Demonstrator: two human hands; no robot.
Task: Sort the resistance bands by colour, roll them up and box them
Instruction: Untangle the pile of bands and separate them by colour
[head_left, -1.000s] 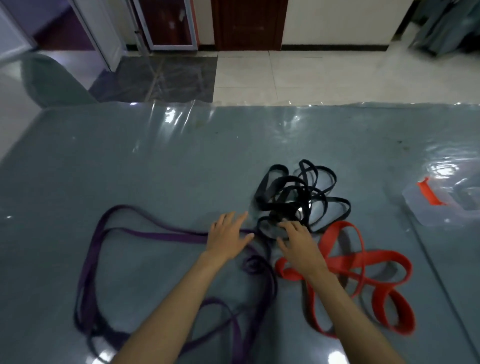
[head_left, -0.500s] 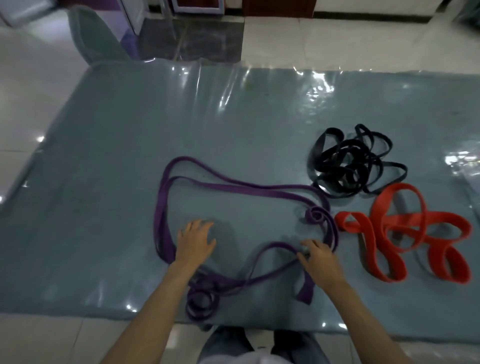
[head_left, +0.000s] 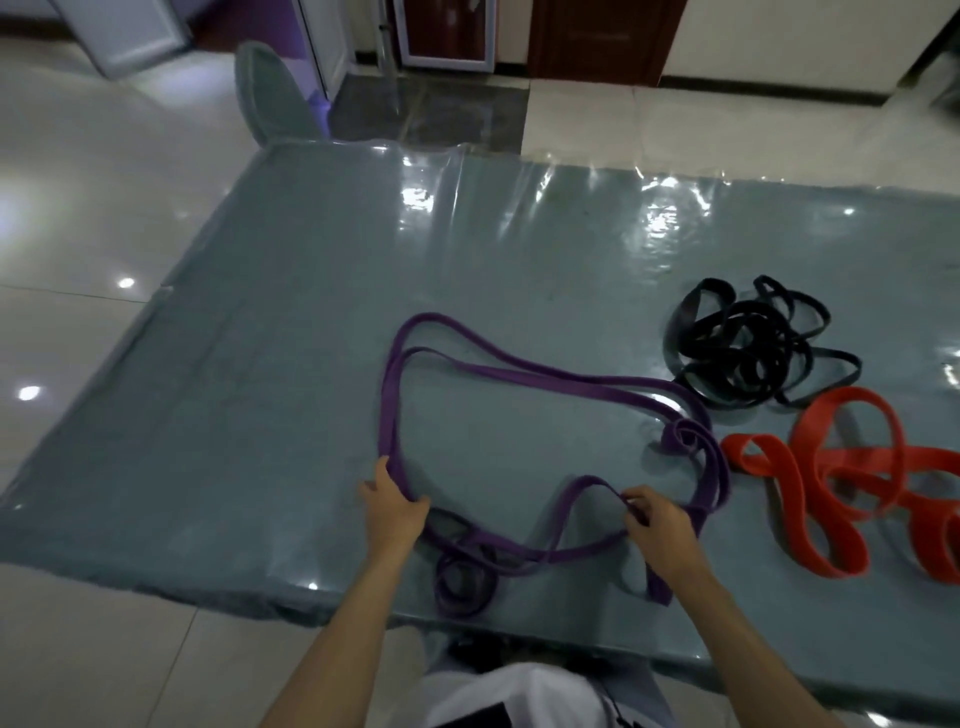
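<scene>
The purple bands (head_left: 524, 374) sprawl in loose loops at the table's near edge. My left hand (head_left: 394, 512) has fingers curled round them at their 8 o'clock; my right hand (head_left: 657, 525) pinches a strand at their 5 o'clock. The black bands (head_left: 748, 353) lie tangled at 2 o'clock, the red bands (head_left: 857, 483) at 3 o'clock, all on the grey table (head_left: 260, 389).

Three colour groups of bands are laid out on one table (head_left: 260, 415): purple bands (head_left: 519, 371), black bands (head_left: 748, 353) and red bands (head_left: 841, 467). The number of bands within each tangle cannot be told. Two hands are seen, the left hand (head_left: 392, 512) and the right hand (head_left: 660, 530).
</scene>
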